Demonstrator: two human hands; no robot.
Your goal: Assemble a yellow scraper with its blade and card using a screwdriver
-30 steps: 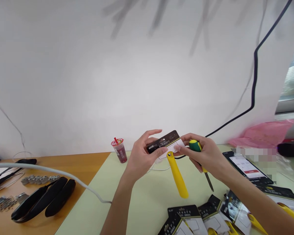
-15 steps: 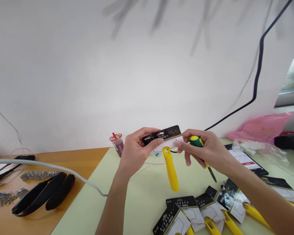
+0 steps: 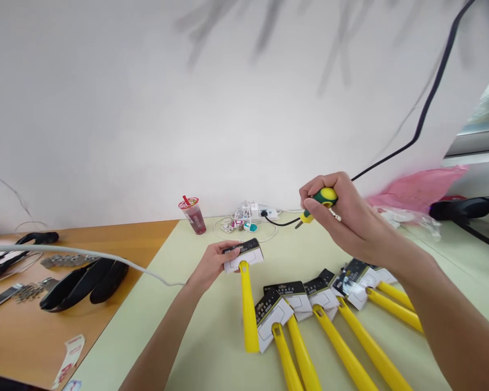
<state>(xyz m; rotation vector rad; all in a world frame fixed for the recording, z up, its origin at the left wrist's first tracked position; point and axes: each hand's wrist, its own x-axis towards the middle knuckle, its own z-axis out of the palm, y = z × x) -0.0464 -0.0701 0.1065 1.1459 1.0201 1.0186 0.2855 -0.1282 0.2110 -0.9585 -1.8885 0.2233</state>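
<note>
1. Left hand [image 3: 212, 264] is closed on the card [image 3: 243, 254] of a yellow tool [image 3: 248, 304], thumb on top and fingers beneath, low over the green table [image 3: 212, 336].
2. Right hand [image 3: 342, 220] is raised above the table and wrapped in a fist around a screwdriver [image 3: 320, 203], whose green and yellow grip shows between thumb and fingers; a short piece of shaft is seen at the lower left of the fist.
3. The held tool is made up of a long, flat, bright yellow handle with a slot near its top, which hangs from a small card, black across the upper band and white below. It is placed at the left end of a row.
4. Other tools [image 3: 342, 347] of the same kind are laid side by side on the table to the right, cards overlapping, handles pointed toward the viewer.
5. Black straps [image 3: 85, 277] are seen on the wooden table [image 3: 32, 336] at left.
6. A red drink cup [image 3: 193, 214] and a power strip [image 3: 256, 212] are set near the wall.
</note>
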